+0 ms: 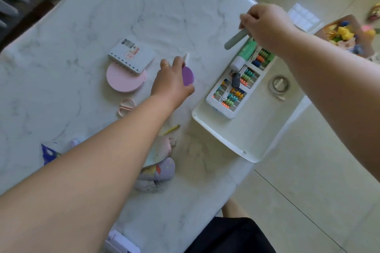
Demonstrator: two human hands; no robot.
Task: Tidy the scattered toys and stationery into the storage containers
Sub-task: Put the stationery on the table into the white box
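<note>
Inside white tray (213,129): abacus (236,90), green pen. R hand (265,24) pinches grey tube (236,40); L hand (170,82) grips purple disc (187,76).

Your white plastic storage tray (207,127) sits at the marble table's edge, holding a bead abacus (236,90). A round purple disc (187,76) and grey-green tube (235,40) are held above.

Left hand (171,80) outstretched, fingers curled in a grip, right hand (265,26) raised, fingers pinching downward

The marble table (144,6) carries a notebook (131,54), scissors (126,107), tape roll (279,84) and white tray (222,135).
</note>
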